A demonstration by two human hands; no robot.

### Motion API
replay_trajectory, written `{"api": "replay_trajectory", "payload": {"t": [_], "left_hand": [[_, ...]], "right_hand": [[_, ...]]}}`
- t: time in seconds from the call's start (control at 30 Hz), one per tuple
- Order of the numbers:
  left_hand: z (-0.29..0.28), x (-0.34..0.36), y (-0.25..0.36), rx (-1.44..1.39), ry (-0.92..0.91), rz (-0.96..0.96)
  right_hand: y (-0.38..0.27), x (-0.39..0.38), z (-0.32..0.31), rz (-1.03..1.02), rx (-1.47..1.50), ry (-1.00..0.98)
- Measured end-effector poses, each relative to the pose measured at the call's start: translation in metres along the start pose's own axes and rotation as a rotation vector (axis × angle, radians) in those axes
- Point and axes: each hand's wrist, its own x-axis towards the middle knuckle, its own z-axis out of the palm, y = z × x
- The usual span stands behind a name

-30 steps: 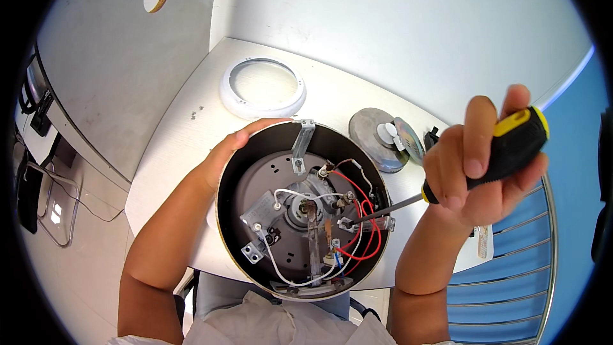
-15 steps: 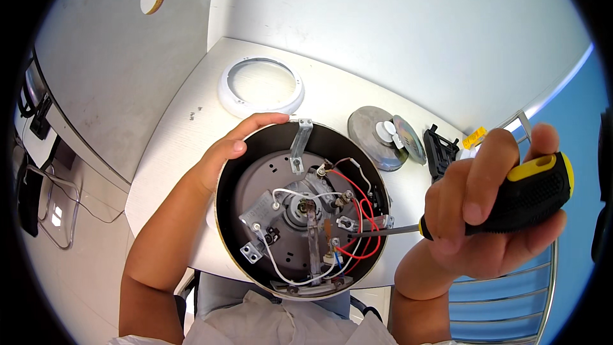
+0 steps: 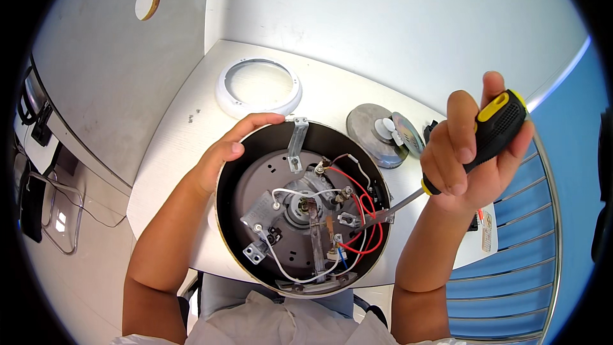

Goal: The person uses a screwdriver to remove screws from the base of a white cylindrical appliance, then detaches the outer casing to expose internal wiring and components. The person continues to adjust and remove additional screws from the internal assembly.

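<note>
A round, dark-walled appliance base (image 3: pixel 303 207) is seen from above, lying open-side up at the near edge of a white table (image 3: pixel 185 147), with its inner metal plate, brackets and red and white wires (image 3: pixel 357 217) exposed. It serves as the landmark for everything else.

The left hand (image 3: pixel 223 153) is curled over the base's upper-left rim, fingers spread along the edge and thumb on the outer wall, so the base is steadied from that side.

The right hand (image 3: pixel 476 147) is held to the right of the base and above it, closed in a full fist around the black and yellow handle of a screwdriver (image 3: pixel 447 166). The thumb and fingers are wrapped tight, with no gap visible.

The tool's long axis runs on a slant: from the handle at upper right, the thin metal shaft descends to the lower left, crossing the base's right rim. Its tip is placed just inside that rim, at a small metal terminal (image 3: pixel 369 219) among the red wires. Whether the tip is seated in a screw head cannot be told.

The right hand is the nearer one to that terminal; the left hand is on the opposite side of the base.

Beyond the base, a white plastic ring (image 3: pixel 258 86) lies to the upper left, and a grey metal disc (image 3: pixel 377 134) with small parts lies to the upper right.
</note>
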Motion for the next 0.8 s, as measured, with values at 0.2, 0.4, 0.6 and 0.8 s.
{"api": "replay_trajectory", "payload": {"t": [0.2, 0.4, 0.6, 0.8], "left_hand": [[0.000, 0.000, -0.002, 0.024, 0.000, 0.013], [0.004, 0.001, 0.000, 0.041, 0.013, 0.023], [0.003, -0.001, -0.003, -0.001, 0.023, 0.025], [0.003, -0.001, -0.004, -0.024, 0.009, 0.017]], "right_hand": [[-0.001, -0.014, 0.007, -0.109, 0.033, 0.031], [-0.029, -0.025, 0.034, -0.362, -0.087, 0.240], [-0.050, -0.002, 0.051, -0.266, -0.209, 0.185], [-0.032, 0.015, 0.059, -0.146, -0.423, 0.020]]}}
